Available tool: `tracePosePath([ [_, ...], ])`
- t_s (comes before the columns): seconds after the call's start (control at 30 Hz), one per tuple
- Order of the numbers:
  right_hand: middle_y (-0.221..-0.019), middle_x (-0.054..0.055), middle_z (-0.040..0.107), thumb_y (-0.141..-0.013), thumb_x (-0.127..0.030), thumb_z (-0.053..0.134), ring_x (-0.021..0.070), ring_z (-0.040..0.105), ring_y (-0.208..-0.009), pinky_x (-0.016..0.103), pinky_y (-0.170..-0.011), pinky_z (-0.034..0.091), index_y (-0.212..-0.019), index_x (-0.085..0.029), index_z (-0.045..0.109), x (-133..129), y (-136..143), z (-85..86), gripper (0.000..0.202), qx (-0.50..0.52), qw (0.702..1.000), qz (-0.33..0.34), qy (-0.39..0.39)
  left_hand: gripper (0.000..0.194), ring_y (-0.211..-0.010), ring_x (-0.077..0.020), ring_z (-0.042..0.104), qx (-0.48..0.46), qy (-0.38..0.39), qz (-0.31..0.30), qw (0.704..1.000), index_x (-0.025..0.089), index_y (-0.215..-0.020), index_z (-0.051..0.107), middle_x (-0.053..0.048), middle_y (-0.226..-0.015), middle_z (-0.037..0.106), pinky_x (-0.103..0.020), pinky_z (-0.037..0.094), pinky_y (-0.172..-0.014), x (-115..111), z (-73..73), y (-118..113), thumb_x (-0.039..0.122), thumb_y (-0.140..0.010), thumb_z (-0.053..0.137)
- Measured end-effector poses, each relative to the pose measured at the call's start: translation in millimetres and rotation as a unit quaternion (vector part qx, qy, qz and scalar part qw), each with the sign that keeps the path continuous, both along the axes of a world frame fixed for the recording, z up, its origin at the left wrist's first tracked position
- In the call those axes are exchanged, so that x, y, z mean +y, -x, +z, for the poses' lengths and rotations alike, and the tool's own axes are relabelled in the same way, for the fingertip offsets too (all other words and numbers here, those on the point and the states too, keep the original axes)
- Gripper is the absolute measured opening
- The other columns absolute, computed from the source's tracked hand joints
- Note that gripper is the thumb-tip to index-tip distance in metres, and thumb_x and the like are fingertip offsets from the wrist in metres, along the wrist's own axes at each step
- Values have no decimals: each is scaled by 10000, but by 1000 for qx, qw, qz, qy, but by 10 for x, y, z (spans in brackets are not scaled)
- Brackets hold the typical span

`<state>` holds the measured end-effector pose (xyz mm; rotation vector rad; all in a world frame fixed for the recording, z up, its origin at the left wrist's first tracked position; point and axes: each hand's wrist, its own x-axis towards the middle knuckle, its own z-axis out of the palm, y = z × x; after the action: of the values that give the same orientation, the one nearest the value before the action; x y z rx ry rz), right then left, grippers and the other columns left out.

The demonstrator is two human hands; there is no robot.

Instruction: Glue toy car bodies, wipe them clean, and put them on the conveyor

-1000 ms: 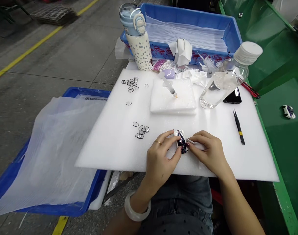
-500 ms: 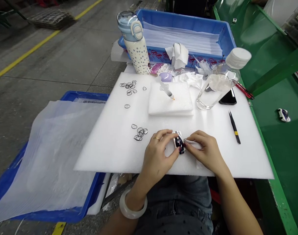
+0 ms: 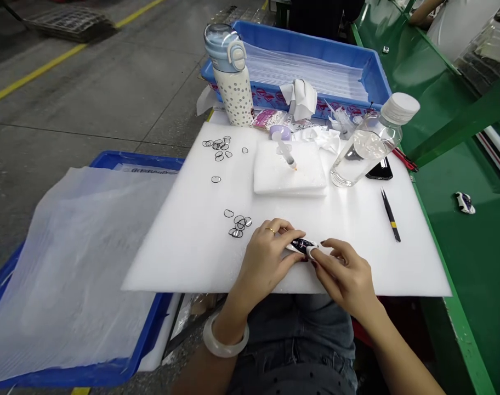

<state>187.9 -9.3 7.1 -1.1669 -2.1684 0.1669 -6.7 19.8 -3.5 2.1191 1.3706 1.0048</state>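
My left hand (image 3: 270,249) pinches a small black-and-white toy car (image 3: 300,245) between thumb and fingers, just above the foam sheet (image 3: 180,241). My right hand (image 3: 344,269) presses a white cloth (image 3: 311,252) against the car's right end; most of the cloth is hidden by the fingers. Left of my hands lie several thin black rings (image 3: 238,224), with more black rings (image 3: 219,144) farther back. Beyond the car, a syringe (image 3: 287,153) with an orange tip rests on a smaller foam block (image 3: 290,178). Black tweezers (image 3: 390,215) lie to the right.
A clear bottle of liquid (image 3: 367,145) stands before a phone (image 3: 380,169). A dotted flask (image 3: 233,88) and a blue tray (image 3: 311,41) are at the back. Another blue tray (image 3: 126,367) sits lower left. The green conveyor (image 3: 451,241) on the right carries another toy car (image 3: 465,203).
The toy car has turned from upright in view to lying sideways in my left hand. My right hand has shifted slightly, with the cloth now over the car's right end.
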Motion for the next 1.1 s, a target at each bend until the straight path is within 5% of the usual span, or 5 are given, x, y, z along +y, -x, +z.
tracePosePath([
  [0.3, -1284, 224, 600, -972, -312, 485, 376, 598, -1068, 523, -798, 506, -1277, -137, 638, 551, -177, 368, 383, -176, 972, -154, -15, 454, -1130, -267, 562, -19, 33, -26, 999, 253, -1215, 630, -63, -1192, 608, -474, 502, -966, -14, 40, 57, 112, -802, 755],
  [0.53, -1063, 109, 719, -936, -219, 516, 267, 642, -913, 432, -783, 520, -1426, -185, 475, 251, 187, 187, 493, -72, 993, -2, 96, 503, -1260, -248, 517, -71, 45, -13, 996, 242, -1284, 506, -68, -1314, 579, -461, 457, -1077, -62, 87, 143, 48, -822, 461],
  [0.67, -1099, 115, 708, -900, -319, 555, 265, 658, -957, 428, -852, 518, -1354, -200, 554, 168, -734, 109, 470, -7, 968, -248, 48, 342, -1202, -267, 557, -3, 27, -11, 1000, 268, -1205, 583, -52, -1287, 595, -476, 526, -984, -64, 36, 147, 143, -911, 462],
  [0.8, -1100, 135, 711, -821, -424, 570, 335, 660, -924, 479, -828, 504, -1303, -197, 608, -404, -2113, 44, 534, -70, 786, -603, 120, 279, -1161, -286, 582, 36, 17, -20, 999, 282, -1168, 610, -44, -1301, 589, -473, 581, -886, -60, 10, 131, 211, -939, 469],
  [1.1, -1174, 140, 699, -862, -411, 536, 292, 638, -1116, 384, -919, 491, -1257, -161, 639, 27, -3051, 57, 479, -57, 722, -658, 209, 222, -1080, -286, 619, 75, -41, -22, 996, 300, -1093, 657, -35, -1255, 635, -442, 596, -818, -14, -93, 138, 302, -942, 493],
])
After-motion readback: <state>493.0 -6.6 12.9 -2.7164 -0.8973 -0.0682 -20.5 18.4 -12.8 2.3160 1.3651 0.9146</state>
